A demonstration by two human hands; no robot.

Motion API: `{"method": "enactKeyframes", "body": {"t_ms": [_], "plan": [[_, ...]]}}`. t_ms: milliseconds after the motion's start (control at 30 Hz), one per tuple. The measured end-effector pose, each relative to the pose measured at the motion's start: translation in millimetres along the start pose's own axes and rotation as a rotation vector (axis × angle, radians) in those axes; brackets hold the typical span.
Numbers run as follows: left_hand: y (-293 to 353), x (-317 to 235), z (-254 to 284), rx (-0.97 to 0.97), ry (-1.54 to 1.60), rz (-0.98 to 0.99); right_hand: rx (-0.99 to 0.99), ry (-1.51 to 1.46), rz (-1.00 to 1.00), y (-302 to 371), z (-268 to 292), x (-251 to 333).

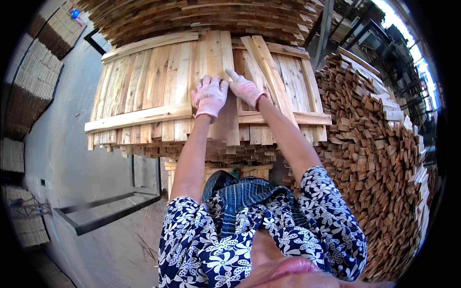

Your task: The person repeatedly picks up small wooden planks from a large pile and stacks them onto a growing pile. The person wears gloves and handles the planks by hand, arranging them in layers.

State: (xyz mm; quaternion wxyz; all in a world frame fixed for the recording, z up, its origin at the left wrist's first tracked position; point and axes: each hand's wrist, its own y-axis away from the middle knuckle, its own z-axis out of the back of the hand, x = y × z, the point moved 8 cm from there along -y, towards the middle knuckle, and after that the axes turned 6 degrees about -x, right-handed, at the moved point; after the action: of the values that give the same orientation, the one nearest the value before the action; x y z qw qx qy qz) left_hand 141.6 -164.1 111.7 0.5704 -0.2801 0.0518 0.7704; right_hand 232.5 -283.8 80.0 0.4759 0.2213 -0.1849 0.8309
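Note:
Pale wooden planks (168, 79) lie side by side in a layer, with shorter wood strips (144, 117) across them near both ends. My left hand (211, 93), in a pale pinkish work glove, rests flat on the middle planks, fingers spread. Beside it my right hand (246, 90), gloved alike, is closed at the edge of a long plank (233, 127); its thumb stretches over the wood and its other fingers are partly hidden. That plank's near part is blurred. Two loose planks (273, 77) lie slanted over the right side.
More stacked wood (201, 17) rises behind the layer. A large heap of cut wood pieces (365, 158) fills the right. A dark metal frame (108, 216) stands on the grey floor (72, 153) at left, with bundled stacks (36, 72) farther left.

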Motion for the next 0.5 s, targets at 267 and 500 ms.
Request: {"method": "enactKeyframes", "body": {"t_ms": [267, 500], "plan": [[12.5, -9.8, -4.0, 0.073, -0.166, 0.006, -0.211, -0.120, -0.403, 90.9, 111.0, -95.2], [-4.2, -19.8, -0.2, 0.165, -0.227, 0.033, -0.306, -0.075, -0.506, 52.8, 6.9, -15.8]]}}
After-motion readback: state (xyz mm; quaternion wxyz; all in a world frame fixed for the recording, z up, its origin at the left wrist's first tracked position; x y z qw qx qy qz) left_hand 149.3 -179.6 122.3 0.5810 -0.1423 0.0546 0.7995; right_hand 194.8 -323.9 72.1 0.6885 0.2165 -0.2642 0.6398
